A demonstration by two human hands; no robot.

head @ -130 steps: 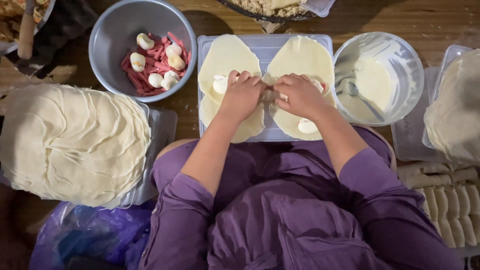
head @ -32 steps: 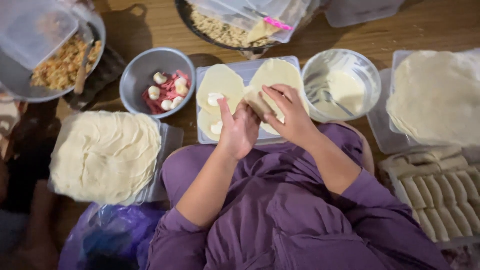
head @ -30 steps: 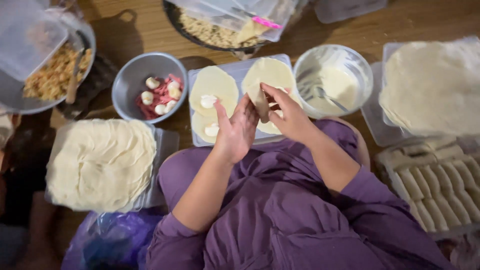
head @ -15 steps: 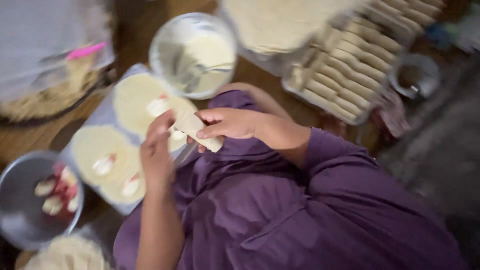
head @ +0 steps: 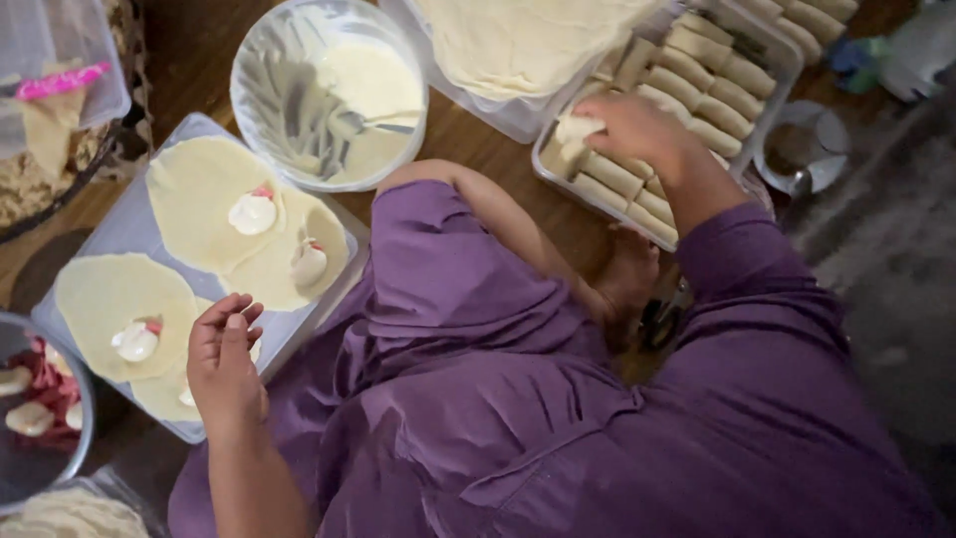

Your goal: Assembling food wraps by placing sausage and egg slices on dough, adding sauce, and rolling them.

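Head view: a person in purple sits at a wooden floor spread, the right hand (head: 637, 134) reaching out to the tray (head: 772, 60) of finished rolls, fingers closed around one pale roll (head: 576, 132) and setting it against the row already packed there. The left hand (head: 227, 364) hangs loose and empty, fingers half curled, over the near edge of the board (head: 119, 234), where round wrappers (head: 194, 189) lie flat, each with a dab of white and red filling (head: 252, 212). A bowl (head: 329, 90) of white paste with a spoon in it stands just beyond the board; a second bowl (head: 40, 418) of filling pieces shows at the left edge, and a stack of unused wrappers (head: 528, 40) sits beside the tray.

The roll looks light, soft and easily crushed; its thin skin would likely tear or unroll if pinched at one end, so a gentle hold across the middle, seam tucked under, seems the safest. The flat wrappers appear limp and a little tacky, best lifted from an edge.

Half a second earlier both hands met over the lap, the roll held between them above the board. Now the right hand has carried it to the tray, the left has dropped back to the board, and the view has swung right.
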